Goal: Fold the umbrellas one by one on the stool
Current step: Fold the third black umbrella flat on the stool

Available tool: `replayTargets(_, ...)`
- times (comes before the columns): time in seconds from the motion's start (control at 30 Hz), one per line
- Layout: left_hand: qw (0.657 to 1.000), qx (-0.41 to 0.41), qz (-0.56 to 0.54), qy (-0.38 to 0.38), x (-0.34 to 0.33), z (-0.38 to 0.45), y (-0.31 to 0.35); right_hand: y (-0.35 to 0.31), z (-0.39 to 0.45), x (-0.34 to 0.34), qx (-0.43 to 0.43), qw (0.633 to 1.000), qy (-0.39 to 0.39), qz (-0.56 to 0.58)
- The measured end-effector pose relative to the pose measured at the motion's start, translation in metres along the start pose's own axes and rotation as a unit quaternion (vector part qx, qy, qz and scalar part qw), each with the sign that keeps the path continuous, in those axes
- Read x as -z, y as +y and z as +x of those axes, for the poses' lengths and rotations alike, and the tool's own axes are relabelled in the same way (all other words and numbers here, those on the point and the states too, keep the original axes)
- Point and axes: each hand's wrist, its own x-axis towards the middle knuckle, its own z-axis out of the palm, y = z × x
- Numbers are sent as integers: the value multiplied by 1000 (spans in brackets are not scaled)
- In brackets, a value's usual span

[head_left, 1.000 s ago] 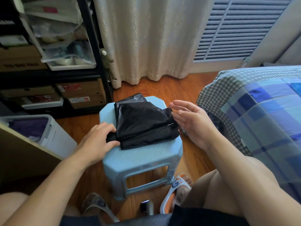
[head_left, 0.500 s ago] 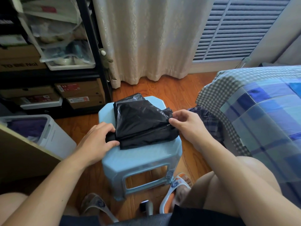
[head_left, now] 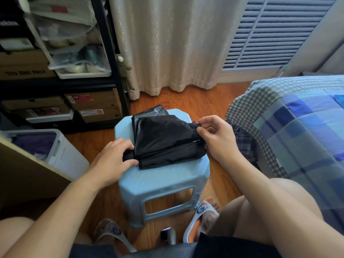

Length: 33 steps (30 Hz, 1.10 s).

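Umbrella (head_left: 165, 138), black and partly collapsed, lies across the top of the pale blue plastic stool (head_left: 163, 175), handle end toward my left and canopy edge toward my right. A second ago my right hand (head_left: 216, 136) hovered open beside the fabric; now I see its thumb and forefinger pinching a flap at the canopy's far right edge and lifting it slightly. My left hand (head_left: 113, 159) has not moved: its fingers are curled round the dark stub at the near left end, pinning it to the seat. I judge that the next pleat is about to be drawn over, so this first umbrella is only partway folded. The canopy is thin, slick, faintly glossy cloth, creased into loose overlapping panels with a small pale label near the right edge. The stool is smooth, moulded, eight-sided, with cut-out sides. More dark checked fabric (head_left: 243, 140) sits just beyond the stool beside the bed (head_left: 297, 118).
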Motion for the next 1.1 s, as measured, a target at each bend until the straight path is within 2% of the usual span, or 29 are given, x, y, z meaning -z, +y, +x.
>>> replayTargets(0.1, 1000, 0, 0, -3, 1, 0, 1, -2, 7, 0, 23, 999, 44, 3)
replayTargets(0.2, 1000, -1, -1, 1, 0, -1, 2, -10, 15, 10, -33, 995, 59, 68)
replayTargets(0.27, 1000, 1, -3, 3, 0, -2, 2, -11, 15, 17, -81, 994, 30, 61)
replayTargets(0.33, 1000, 2, -5, 4, 0, -2, 2, -7, 11, 19, -104, 994, -15, 7)
replayTargets(0.4, 1000, 1, -4, 2, 0, -1, 1, -6, 6, 13, -108, 991, -80, -24)
replayTargets(0.47, 1000, 1, -5, -1, 0, -1, 0, -3, 10, 6, -97, 989, -106, -19)
replayTargets(0.63, 1000, -7, -17, -3, -1, -1, 1, -1, 30, 3, -118, 987, -99, 39)
replayTargets(0.77, 1000, -12, -23, 2, -1, -2, 1, 3, 35, -10, -80, 991, -74, -77)
replayTargets(0.83, 1000, -7, -29, 8, -2, -2, 0, 1, 34, -12, -69, 992, -58, -83)
replayTargets(0.97, 999, -1, -39, 12, -3, -4, -2, -2, 29, 0, -109, 992, -61, -19)
replayTargets(1.1, 999, 5, -41, 9, -2, -4, -2, 10, 16, 2, -136, 988, -55, -44)
